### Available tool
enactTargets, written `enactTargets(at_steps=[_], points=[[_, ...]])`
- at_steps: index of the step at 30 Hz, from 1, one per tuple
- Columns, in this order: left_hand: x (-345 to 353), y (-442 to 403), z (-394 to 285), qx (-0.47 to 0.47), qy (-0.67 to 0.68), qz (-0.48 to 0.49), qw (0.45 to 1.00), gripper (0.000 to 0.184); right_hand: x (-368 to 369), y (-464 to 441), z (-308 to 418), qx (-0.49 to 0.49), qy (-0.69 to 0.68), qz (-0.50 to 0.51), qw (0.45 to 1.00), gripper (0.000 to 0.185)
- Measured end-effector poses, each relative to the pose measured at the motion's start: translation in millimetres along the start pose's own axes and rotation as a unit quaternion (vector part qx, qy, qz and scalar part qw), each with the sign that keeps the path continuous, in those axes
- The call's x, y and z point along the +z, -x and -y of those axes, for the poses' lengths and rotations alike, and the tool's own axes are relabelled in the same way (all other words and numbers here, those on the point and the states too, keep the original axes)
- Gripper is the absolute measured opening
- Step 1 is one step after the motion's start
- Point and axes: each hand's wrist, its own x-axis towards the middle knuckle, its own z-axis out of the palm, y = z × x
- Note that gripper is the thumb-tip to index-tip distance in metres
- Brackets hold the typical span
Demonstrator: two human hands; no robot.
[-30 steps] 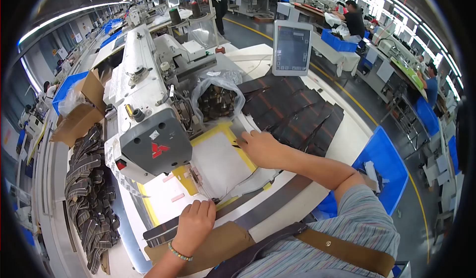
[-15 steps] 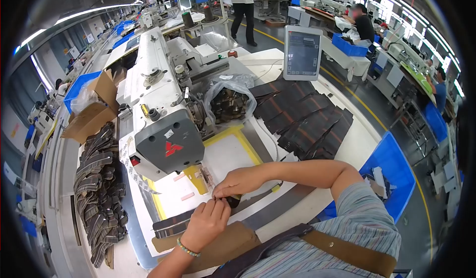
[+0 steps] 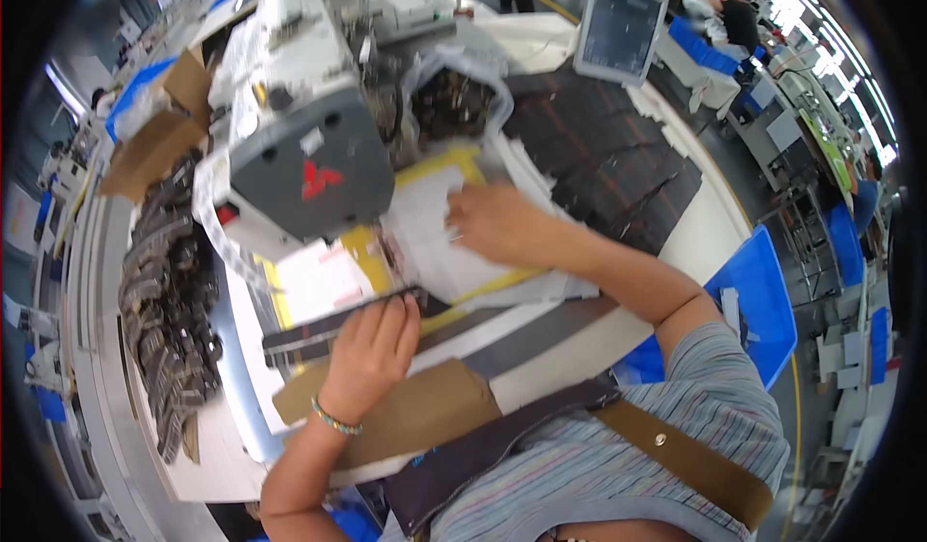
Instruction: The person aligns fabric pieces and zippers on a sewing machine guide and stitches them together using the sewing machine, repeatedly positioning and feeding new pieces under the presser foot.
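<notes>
My left hand, with a beaded bracelet at the wrist, presses its fingers on the right part of a dark striped fabric strip below the sewing machine head. My right hand is over the white, yellow-edged plate, blurred by motion; whether its fingertips hold anything is hidden. Right of the machine, a clear plastic bag holds small dark pieces. Dark checked fabric panels lie beyond my right hand.
A pile of dark strips and a cardboard box lie left. Brown card is at the front edge. A screen stands behind, a blue bin right. People are farther off.
The view has tilted down. My right hand first came to my left hand at the strip, then moved away over the plate. My left hand has stayed at the strip.
</notes>
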Motion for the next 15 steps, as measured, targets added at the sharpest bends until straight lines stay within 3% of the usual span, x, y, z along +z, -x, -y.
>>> enactTargets(at_steps=[1,2,5,7,9,10,12,14,15], points=[[0.7,-0.5,0.5,-0.010,-0.003,-0.008,1.000,0.035,-21.5,3.6,2.9,-0.004,-0.018,-0.095,0.995,0.030],[5.0,0.3,0.6,-0.019,-0.001,-0.017,1.000,0.032,-30.7,10.3,8.5,0.007,-0.060,-0.118,0.991,0.038],[10.5,-1.6,-5.1,-0.037,0.033,0.001,0.999,0.035,-34.8,17.0,34.1,0.067,-0.393,-0.040,0.916,0.048],[14.0,-7.6,-9.9,-0.048,0.042,-0.015,0.998,0.033,-41.6,15.5,56.6,0.105,-0.463,0.090,0.876,0.065],[19.3,-11.1,-8.9,-0.072,0.067,-0.035,0.995,0.035,-34.3,11.9,60.8,0.154,-0.568,0.142,0.796,0.058],[19.8,-6.9,-2.4,-0.094,0.117,0.009,0.989,0.056,-27.6,11.8,58.6,0.146,-0.599,0.122,0.778,0.054],[15.7,-15.1,1.2,-0.134,0.183,-0.012,0.974,0.073,-12.3,10.6,51.9,0.129,-0.656,0.083,0.739,0.045],[17.6,-14.3,1.7,-0.173,0.238,-0.007,0.956,0.096,-7.6,10.4,45.6,0.153,-0.692,0.112,0.696,0.039],[22.9,-9.8,0.6,-0.196,0.267,0.010,0.944,0.094,-5.4,11.0,43.4,0.167,-0.709,0.128,0.673,0.036]])
